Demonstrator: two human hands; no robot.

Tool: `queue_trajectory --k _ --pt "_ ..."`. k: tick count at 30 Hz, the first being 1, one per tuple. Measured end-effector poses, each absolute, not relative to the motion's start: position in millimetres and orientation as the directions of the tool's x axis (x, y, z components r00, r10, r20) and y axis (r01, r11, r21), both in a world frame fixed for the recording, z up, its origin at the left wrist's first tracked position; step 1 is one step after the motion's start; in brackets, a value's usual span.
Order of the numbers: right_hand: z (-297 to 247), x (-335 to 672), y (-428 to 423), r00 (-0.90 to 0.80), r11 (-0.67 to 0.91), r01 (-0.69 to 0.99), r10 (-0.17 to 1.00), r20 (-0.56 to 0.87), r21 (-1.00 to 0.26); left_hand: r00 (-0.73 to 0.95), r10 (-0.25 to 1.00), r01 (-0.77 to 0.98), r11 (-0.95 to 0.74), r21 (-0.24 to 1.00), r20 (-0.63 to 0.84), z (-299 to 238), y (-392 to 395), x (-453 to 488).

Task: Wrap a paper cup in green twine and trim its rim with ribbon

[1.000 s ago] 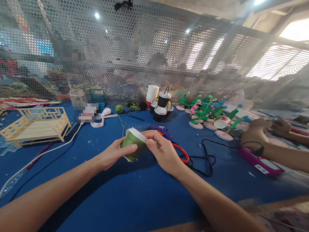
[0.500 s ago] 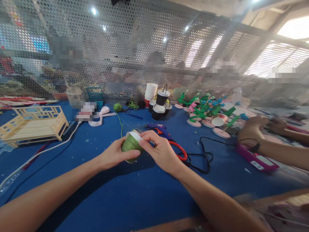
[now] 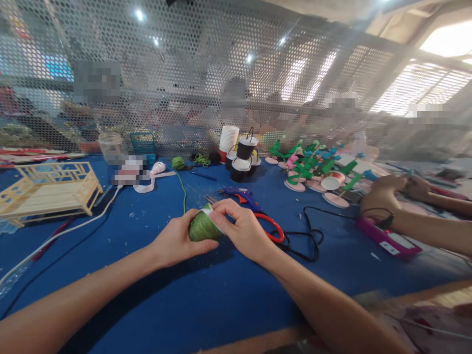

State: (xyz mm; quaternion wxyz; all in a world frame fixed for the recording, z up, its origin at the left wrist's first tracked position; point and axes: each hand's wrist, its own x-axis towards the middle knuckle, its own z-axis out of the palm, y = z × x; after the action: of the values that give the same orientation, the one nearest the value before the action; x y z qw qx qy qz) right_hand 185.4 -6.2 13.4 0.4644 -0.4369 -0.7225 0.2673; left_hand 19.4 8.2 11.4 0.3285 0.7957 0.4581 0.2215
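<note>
A paper cup (image 3: 204, 227) wrapped in green yarn lies tilted between my hands above the blue table. My left hand (image 3: 180, 237) curls around its yarn-covered side, thumb along the near face. At the white end, the fingers of my right hand (image 3: 236, 223) are pinched against the cup; whether they also hold yarn is hidden. A green strand (image 3: 183, 194) runs from behind the cup back to a green yarn ball (image 3: 178, 163). Just beyond my right hand lie a blue glue gun (image 3: 243, 195) and red-handled scissors (image 3: 275, 228), partly covered by the hand.
Black-and-white small buckets (image 3: 241, 169) and stacked paper cups (image 3: 228, 140) stand at the back. A bamboo-coloured model bed (image 3: 51, 194) is left; green paper crafts (image 3: 304, 169) and a purple power strip (image 3: 389, 238) are right. Another person's arm (image 3: 424, 221) rests beside the strip.
The cup has turned in my hands, so less of its white rim shows and more of its green side faces me. My left hand has shifted slightly right.
</note>
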Motion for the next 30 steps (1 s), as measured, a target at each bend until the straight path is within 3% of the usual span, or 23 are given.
queue_trajectory --k 3,7,10,14,18,24,30 --pt "17 188 -5 -0.195 0.461 0.370 0.888 0.417 -0.807 0.477 0.878 0.514 -0.310 0.800 0.034 13 9 20" --pt "24 196 -1 -0.196 0.447 0.310 0.894 0.403 -0.839 0.547 0.834 0.189 -0.034 0.981 -0.076 16 13 17" --pt "25 199 0 -0.222 0.489 0.293 0.871 0.439 -0.821 0.584 0.797 0.041 0.158 0.987 -0.151 17 15 15" --pt "21 197 -2 -0.259 0.510 0.288 0.856 0.447 -0.810 0.637 0.752 -0.022 0.236 0.972 -0.168 16 14 15" --pt "21 193 -5 -0.221 0.520 0.315 0.854 0.472 -0.794 0.585 0.791 0.045 0.184 0.982 -0.176 17 12 16" --pt "17 190 -5 -0.202 0.567 0.360 0.823 0.532 -0.741 0.542 0.833 0.229 -0.022 0.973 -0.109 16 8 20" --pt "16 189 -4 -0.204 0.535 0.409 0.843 0.498 -0.739 0.468 0.884 0.314 -0.149 0.938 -0.016 14 5 23"
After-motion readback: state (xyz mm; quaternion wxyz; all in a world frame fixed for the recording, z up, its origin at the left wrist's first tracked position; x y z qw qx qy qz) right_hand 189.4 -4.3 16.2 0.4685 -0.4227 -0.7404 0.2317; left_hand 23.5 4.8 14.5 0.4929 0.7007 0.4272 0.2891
